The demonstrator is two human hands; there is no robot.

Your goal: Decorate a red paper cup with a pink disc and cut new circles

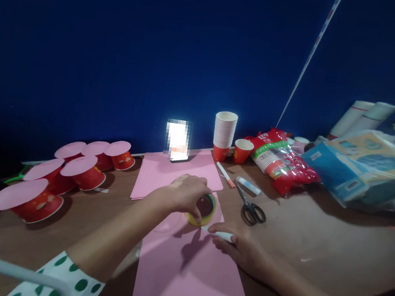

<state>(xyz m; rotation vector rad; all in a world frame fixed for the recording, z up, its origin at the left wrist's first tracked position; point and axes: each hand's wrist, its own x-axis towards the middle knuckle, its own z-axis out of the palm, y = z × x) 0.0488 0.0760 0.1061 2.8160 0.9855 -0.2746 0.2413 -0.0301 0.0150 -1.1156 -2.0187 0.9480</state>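
Observation:
My left hand [188, 193] grips a roll of yellow tape [213, 214], its fingers over the near and far rim. The roll lies flat on a long pink sheet of paper [190, 279]. A white marker [225, 235] is in my right hand [247, 253], its tip pointing left at the lower right edge of the roll. Left of the roll, a faint round outline shows on the paper. Beyond my hands is a stack of pink paper [153, 173]. Black-handled scissors [252, 213] lie to the right of the sheet.
Several upside-down red paper cups [40, 207] topped with pink discs stand at left. At the back are a lit phone [178, 143], stacked cups [224, 134], a single cup [243, 152] and a red cup package [280, 159]. A glue stick [248, 185] and another marker [225, 175] lie near the scissors.

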